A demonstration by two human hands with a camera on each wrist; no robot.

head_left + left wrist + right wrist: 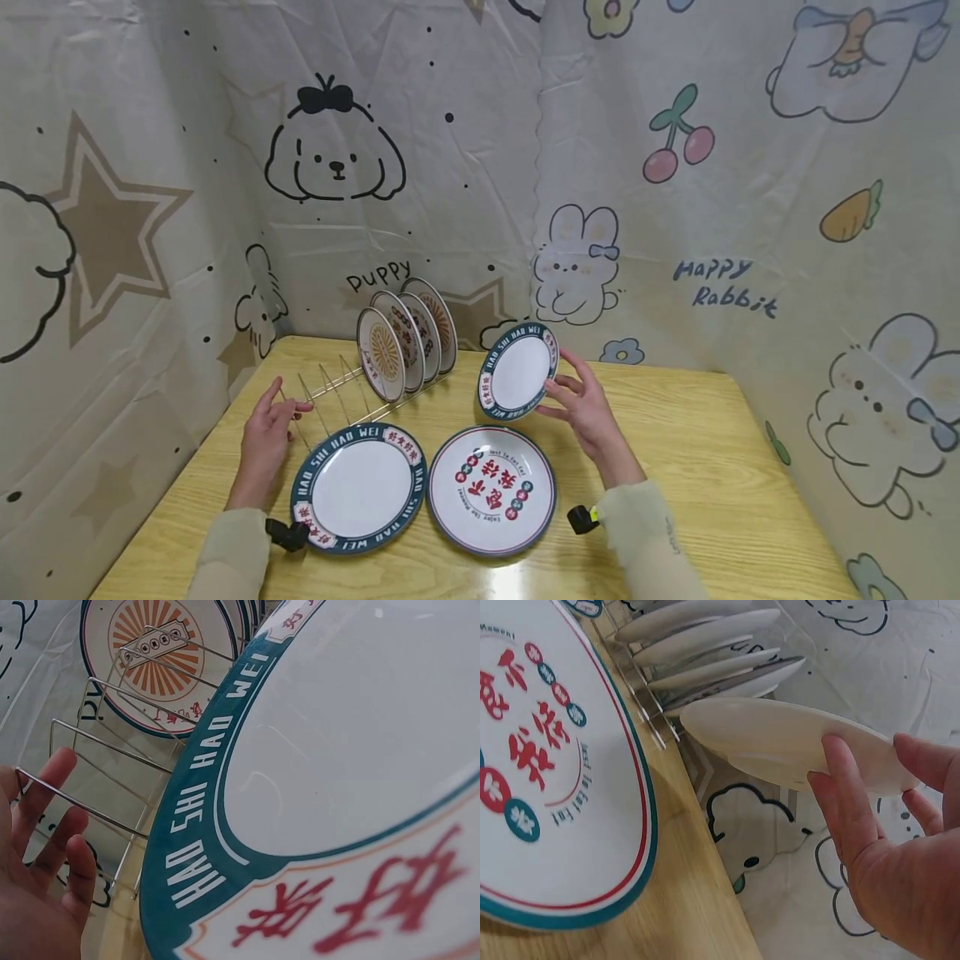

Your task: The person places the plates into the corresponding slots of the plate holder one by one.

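Note:
In the head view my right hand (588, 417) holds a small plate (519, 372) by its right edge, tilted up with its white face and teal lettered rim showing. The right wrist view shows the plate's pale underside (780, 742), fingers beneath it and thumb at the rim. My left hand (266, 437) is at the near left end of a wire plate rack (352, 400), fingers loosely spread. One finger (46, 787) overlaps the end wire in the left wrist view. Several patterned plates (382, 354) stand upright at the rack's far end.
A large teal-rimmed plate (363, 492) lies in front of the rack. Right of it is a white plate (491, 492) with red characters. Both are on a wooden table (712, 467), bounded by a printed curtain (465, 167) at the back and sides.

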